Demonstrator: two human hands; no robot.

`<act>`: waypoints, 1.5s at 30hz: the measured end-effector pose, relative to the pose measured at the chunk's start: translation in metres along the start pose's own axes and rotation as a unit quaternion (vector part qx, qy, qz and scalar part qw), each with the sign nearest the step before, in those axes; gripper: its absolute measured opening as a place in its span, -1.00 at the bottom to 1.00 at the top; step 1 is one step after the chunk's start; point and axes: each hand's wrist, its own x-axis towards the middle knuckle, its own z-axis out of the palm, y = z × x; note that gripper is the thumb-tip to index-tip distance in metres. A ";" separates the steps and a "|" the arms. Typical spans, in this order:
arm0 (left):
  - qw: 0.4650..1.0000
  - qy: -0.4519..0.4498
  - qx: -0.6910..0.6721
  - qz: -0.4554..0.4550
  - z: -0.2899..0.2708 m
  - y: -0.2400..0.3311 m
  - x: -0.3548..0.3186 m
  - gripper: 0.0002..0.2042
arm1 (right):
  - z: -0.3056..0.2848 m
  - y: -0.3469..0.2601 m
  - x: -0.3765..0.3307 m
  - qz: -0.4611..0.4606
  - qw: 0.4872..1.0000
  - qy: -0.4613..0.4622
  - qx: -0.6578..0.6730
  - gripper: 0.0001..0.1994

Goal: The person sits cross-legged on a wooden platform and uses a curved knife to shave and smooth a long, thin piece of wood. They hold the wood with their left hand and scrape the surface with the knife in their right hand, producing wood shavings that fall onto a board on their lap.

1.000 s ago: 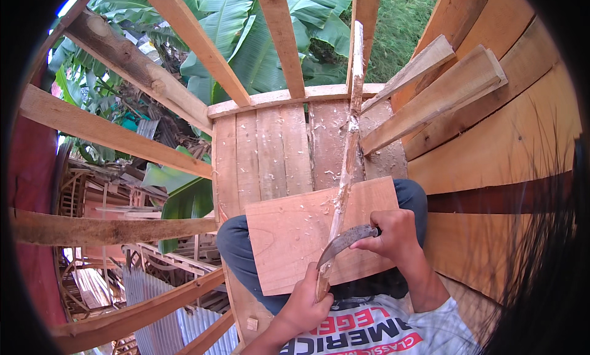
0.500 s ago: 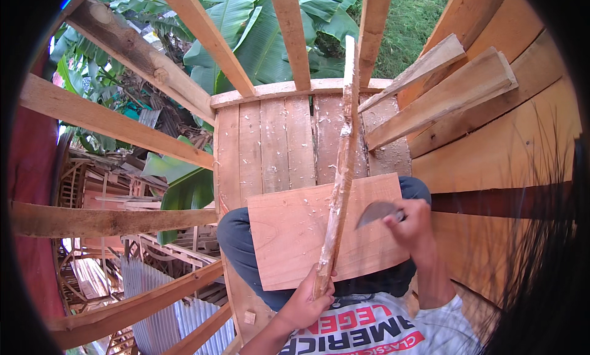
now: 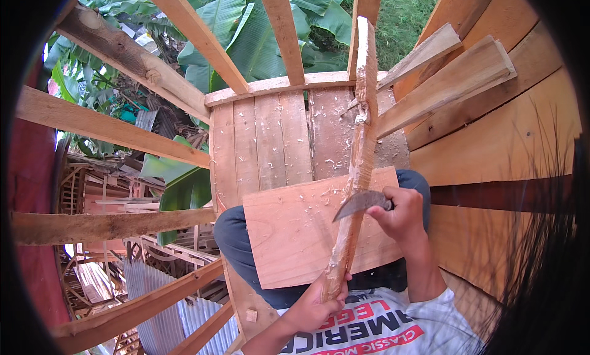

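Note:
A long, rough wooden stick [image 3: 362, 134] slants up and away over my lap, its edges pale where bark has been pared off. My left hand [image 3: 322, 298] is wrapped round its near end. In my right hand [image 3: 402, 215] is a knife [image 3: 361, 203] with a short, broad, curved blade; the fingers cover most of its handle. The blade lies across the stick's middle, its tip pointing left. Beneath the stick, a flat wooden board [image 3: 289, 232] rests across my crossed legs.
Shavings are scattered over the plank floor [image 3: 270, 146]. Two loose boards [image 3: 455, 88] lean at the right beside a plank wall [image 3: 491, 146]. Wooden slats [image 3: 117, 226] form a railing at the left and front. Beyond it are banana leaves [image 3: 246, 35] and corrugated sheets [image 3: 147, 300].
The knife has moved left from beside the stick onto it. The stick has turned somewhat and its far end has shifted right and up in view.

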 end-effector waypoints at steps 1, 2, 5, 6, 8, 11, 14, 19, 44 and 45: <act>1.000 0.009 0.004 -0.004 0.000 0.005 -0.002 -0.52 | 0.001 -0.005 -0.005 -0.010 1.000 -0.023 0.006 -0.35; 1.000 0.019 0.009 -0.008 0.001 0.008 -0.003 -0.52 | 0.001 -0.010 -0.011 -0.021 0.999 -0.045 0.013 -0.36; 0.999 0.032 0.004 -0.016 -0.001 0.013 -0.002 -0.53 | 0.004 -0.013 -0.028 -0.053 0.994 -0.092 0.018 -0.37; 0.999 0.028 -0.003 -0.015 -0.002 0.011 -0.001 -0.53 | 0.005 -0.015 -0.030 -0.050 0.994 -0.098 0.027 -0.36; 1.000 0.020 -0.016 -0.009 -0.005 0.006 0.000 -0.52 | 0.007 -0.014 -0.032 -0.054 0.993 -0.102 0.034 -0.36; 1.000 0.013 0.014 0.001 -0.004 0.006 0.000 -0.54 | 0.009 -0.007 -0.031 -0.073 0.993 -0.090 0.022 -0.33; 1.000 0.004 0.030 0.000 -0.003 -0.004 0.000 -0.55 | 0.008 -0.002 -0.025 -0.101 0.993 -0.062 -0.005 -0.30; 1.000 -0.012 0.024 0.010 -0.001 -0.005 0.002 -0.57 | 0.007 0.001 -0.019 -0.114 0.993 -0.020 -0.011 -0.27; 0.996 -0.003 -0.088 0.031 -0.014 -0.002 -0.003 -0.56 | 0.014 -0.017 -0.021 -0.007 0.997 -0.077 -0.030 -0.31; 0.995 -0.011 -0.089 0.032 -0.015 -0.005 -0.001 -0.56 | 0.015 -0.019 -0.027 -0.019 0.996 -0.080 -0.014 -0.31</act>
